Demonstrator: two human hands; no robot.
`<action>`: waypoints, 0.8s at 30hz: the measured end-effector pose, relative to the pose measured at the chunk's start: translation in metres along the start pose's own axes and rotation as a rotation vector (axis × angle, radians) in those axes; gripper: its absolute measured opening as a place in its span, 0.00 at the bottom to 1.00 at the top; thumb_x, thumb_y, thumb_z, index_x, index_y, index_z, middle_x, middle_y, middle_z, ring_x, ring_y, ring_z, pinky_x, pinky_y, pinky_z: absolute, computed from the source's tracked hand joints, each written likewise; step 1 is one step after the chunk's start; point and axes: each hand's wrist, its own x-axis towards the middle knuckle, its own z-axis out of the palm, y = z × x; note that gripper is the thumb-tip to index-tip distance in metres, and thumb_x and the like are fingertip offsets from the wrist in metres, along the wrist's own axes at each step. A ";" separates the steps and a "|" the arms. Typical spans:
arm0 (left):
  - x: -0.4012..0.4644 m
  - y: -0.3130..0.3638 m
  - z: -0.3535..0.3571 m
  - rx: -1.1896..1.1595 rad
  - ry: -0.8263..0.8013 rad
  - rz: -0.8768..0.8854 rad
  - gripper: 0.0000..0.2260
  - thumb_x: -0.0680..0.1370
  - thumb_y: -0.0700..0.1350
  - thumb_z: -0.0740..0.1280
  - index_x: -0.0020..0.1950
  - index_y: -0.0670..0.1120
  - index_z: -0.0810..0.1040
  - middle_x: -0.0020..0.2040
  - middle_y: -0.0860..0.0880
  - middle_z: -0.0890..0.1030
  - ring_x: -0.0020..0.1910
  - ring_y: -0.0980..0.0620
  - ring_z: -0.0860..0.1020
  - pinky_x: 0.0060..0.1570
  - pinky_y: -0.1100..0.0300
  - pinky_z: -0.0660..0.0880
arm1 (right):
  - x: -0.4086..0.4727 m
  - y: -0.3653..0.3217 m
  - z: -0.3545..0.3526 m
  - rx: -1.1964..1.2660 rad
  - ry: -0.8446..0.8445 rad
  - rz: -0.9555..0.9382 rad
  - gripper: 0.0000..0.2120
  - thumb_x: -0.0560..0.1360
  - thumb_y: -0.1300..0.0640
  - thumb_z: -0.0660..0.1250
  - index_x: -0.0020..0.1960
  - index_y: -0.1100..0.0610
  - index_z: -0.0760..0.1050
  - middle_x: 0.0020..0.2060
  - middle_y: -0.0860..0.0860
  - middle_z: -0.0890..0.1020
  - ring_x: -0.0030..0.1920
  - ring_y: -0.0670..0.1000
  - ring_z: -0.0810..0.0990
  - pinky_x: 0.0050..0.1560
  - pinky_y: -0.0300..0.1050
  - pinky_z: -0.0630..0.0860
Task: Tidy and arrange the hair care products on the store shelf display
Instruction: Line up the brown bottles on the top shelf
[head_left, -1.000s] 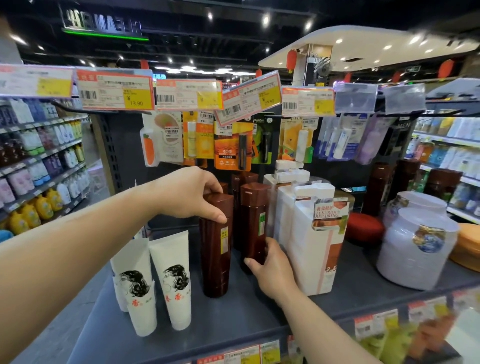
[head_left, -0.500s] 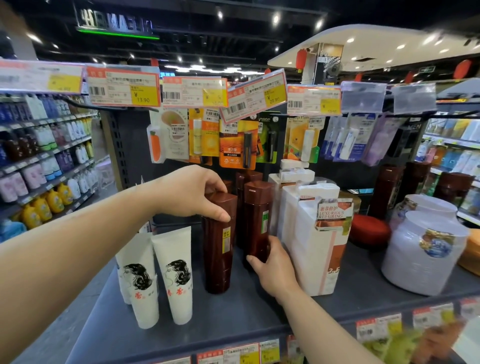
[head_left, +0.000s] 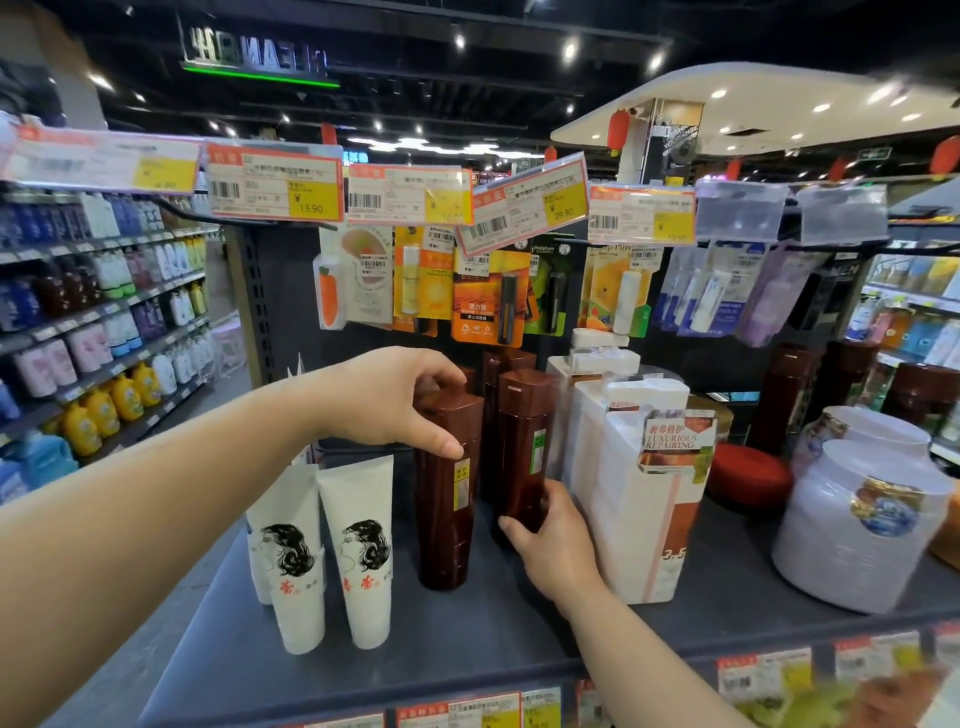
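Two tall brown bottles stand upright on the dark grey shelf (head_left: 363, 670). My left hand (head_left: 389, 400) grips the cap of the front brown bottle (head_left: 447, 509), thumb down its front. My right hand (head_left: 556, 535) grips the lower part of the second brown bottle (head_left: 524, 441), just right of the first and slightly behind it. More brown bottles stand behind these. Two white tubes (head_left: 327, 551) printed with a woman's head stand cap-down at the left. White pump packs (head_left: 639, 499) labelled "Luxurious Repairing" press against my right hand's back.
White tubs (head_left: 862, 525) and a red lid (head_left: 748, 473) sit at the right, with dark brown bottles (head_left: 789, 395) behind. Price tags (head_left: 275, 182) and hanging carded products (head_left: 478, 296) overhang the shelf. An aisle of bottles (head_left: 98, 332) runs along the left.
The view has shifted slightly and both hands keep their grips; the second brown bottle and my right hand have edged a little back toward the white packs.
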 end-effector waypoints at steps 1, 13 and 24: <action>-0.001 0.000 0.000 0.001 0.003 -0.008 0.34 0.66 0.57 0.76 0.69 0.55 0.68 0.57 0.58 0.73 0.59 0.57 0.72 0.59 0.61 0.70 | -0.001 0.000 0.000 0.009 -0.002 0.002 0.28 0.73 0.55 0.72 0.70 0.52 0.65 0.64 0.48 0.76 0.65 0.49 0.74 0.64 0.42 0.69; -0.034 0.036 0.000 0.043 0.396 0.006 0.31 0.68 0.58 0.74 0.68 0.55 0.70 0.66 0.58 0.71 0.66 0.59 0.67 0.63 0.62 0.62 | -0.022 -0.006 -0.016 0.086 -0.073 -0.034 0.33 0.74 0.56 0.72 0.74 0.50 0.61 0.67 0.46 0.73 0.66 0.47 0.71 0.67 0.42 0.67; -0.056 0.092 0.070 -0.039 0.381 0.341 0.23 0.69 0.57 0.69 0.62 0.54 0.76 0.57 0.61 0.73 0.60 0.61 0.70 0.63 0.59 0.67 | -0.095 -0.012 -0.060 0.173 -0.034 -0.017 0.18 0.75 0.54 0.70 0.63 0.47 0.72 0.56 0.45 0.79 0.56 0.40 0.77 0.57 0.33 0.73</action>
